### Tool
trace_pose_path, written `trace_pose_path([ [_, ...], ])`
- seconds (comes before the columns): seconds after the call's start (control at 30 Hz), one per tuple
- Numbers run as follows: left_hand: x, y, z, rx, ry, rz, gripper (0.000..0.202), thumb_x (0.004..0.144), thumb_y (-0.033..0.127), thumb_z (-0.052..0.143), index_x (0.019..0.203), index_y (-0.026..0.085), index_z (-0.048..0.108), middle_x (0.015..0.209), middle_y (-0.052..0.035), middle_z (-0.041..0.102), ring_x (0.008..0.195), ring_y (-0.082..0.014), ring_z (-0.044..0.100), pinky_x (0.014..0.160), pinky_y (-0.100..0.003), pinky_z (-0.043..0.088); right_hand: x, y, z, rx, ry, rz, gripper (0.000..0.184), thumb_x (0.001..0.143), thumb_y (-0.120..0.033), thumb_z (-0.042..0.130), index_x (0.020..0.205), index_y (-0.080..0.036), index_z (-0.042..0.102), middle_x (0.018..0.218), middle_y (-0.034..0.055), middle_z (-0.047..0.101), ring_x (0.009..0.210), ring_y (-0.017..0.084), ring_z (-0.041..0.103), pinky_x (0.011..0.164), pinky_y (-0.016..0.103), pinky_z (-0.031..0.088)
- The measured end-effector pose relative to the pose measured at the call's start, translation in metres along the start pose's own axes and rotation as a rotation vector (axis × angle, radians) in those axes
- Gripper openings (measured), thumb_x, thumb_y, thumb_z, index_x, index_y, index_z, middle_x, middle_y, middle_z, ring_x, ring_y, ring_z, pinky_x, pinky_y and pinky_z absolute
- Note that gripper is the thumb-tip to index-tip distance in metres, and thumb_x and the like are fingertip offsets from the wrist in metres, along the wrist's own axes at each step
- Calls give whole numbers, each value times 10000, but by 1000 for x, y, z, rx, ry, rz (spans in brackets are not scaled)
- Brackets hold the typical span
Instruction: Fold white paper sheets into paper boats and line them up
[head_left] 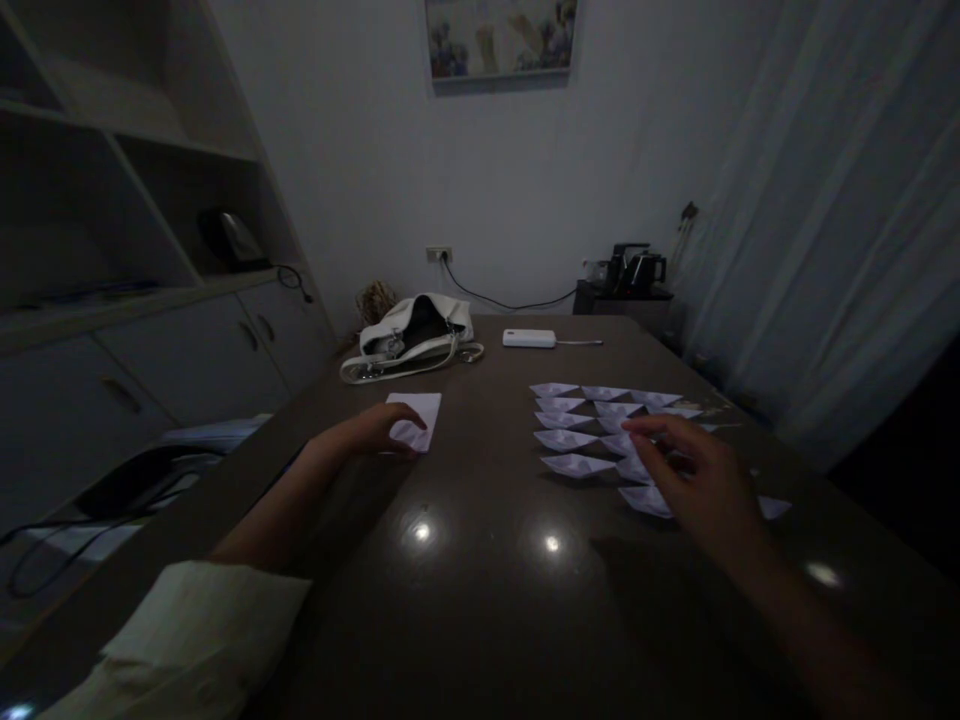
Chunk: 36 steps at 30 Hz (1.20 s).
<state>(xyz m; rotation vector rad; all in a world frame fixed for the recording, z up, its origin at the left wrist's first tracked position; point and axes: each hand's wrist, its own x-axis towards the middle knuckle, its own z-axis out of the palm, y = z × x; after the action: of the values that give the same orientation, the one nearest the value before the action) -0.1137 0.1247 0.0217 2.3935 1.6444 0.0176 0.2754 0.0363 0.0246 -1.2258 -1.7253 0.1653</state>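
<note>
My left hand [375,430] lies on a small stack of white paper sheets [420,415] at the left of the dark table [480,580], with its fingers curled over the top sheet's near edge. My right hand [694,480] hovers over rows of several folded white paper boats [570,440] on the right side. Its fingers bend down and touch or pinch one boat [645,497] at the near end of the rows; the grip itself is hard to make out in the dim light.
A white handbag [412,340] lies at the far left of the table, with a white power bank [529,338] and cable beside it. A kettle set [637,268] stands on a side stand at the back. Cupboards and shelves line the left, a curtain the right.
</note>
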Motion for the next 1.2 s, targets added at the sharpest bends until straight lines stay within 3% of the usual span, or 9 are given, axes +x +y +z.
trace_pose_path([
  [0.23,-1,-2,3,-20,15,112,336,739,328,670,1057,221,646,1160,-69,649,1071,-244,584,920,-307,417,0,4,1,-26,-10,1,155,847,-308,557,922,-212,653,935,71,672,680,186,627,520,287,520],
  [0.43,-1,-4,5,-20,6,135,291,773,273,655,1057,213,646,1150,-75,656,1056,-230,593,920,-304,413,0,5,1,-37,-23,20,144,846,-294,564,932,-219,652,951,69,672,711,198,640,532,305,534],
  [0.6,-2,-3,8,-23,2,182,375,825,295,613,1198,266,585,1248,-61,607,1107,-232,568,951,-320,395,0,8,0,-40,-37,16,143,849,-294,567,938,-220,650,973,73,667,742,208,647,540,313,544],
  [0.77,-2,-1,9,-13,-24,244,270,852,277,578,1114,279,641,1204,-47,625,1066,-219,582,933,-302,401,0,9,1,-39,-31,12,150,848,-311,569,937,-219,646,960,74,670,706,200,644,520,308,538],
  [1.2,-2,-2,9,19,-1,232,278,864,298,559,1138,271,598,1163,-52,631,1025,-222,591,889,-294,421,1,8,1,-31,-22,30,153,842,-309,564,927,-216,651,964,72,671,733,206,645,538,304,533],
])
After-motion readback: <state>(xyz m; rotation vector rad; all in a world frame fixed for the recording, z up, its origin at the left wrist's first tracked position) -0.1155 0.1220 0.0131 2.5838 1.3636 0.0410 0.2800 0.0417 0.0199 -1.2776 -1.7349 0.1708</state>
